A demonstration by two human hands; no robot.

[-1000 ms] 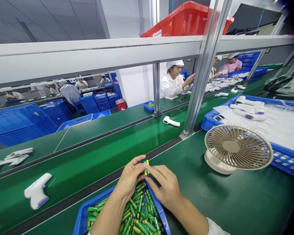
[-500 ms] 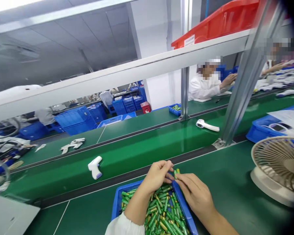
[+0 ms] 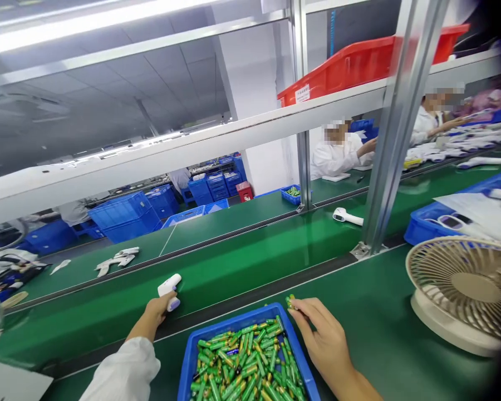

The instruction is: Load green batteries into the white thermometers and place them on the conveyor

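Observation:
On the green conveyor belt lies a white infrared thermometer [image 3: 169, 285] with a purple-grey grip end. My left hand [image 3: 154, 314] reaches across to it, its fingers closed on the handle. My right hand [image 3: 323, 337] is beside the right rim of a blue tray [image 3: 186, 362], pinching green batteries [image 3: 291, 301] between thumb and fingertips; how many cannot be told. A heap of green and gold batteries [image 3: 246, 362] fills the tray, with a blue one among them.
A beige fan [image 3: 463, 295] stands at the right, before a blue bin [image 3: 426, 223]. A metal post [image 3: 386, 161] rises from the bench. Another thermometer [image 3: 348, 216] lies farther along the belt. White housing parts [image 3: 119, 260] lie beyond it. A co-worker [image 3: 338, 150] sits across.
My left hand has left the area above the tray, moved left and taken hold of the thermometer on the belt. My right hand keeps its pinch on the batteries near the tray's rim.

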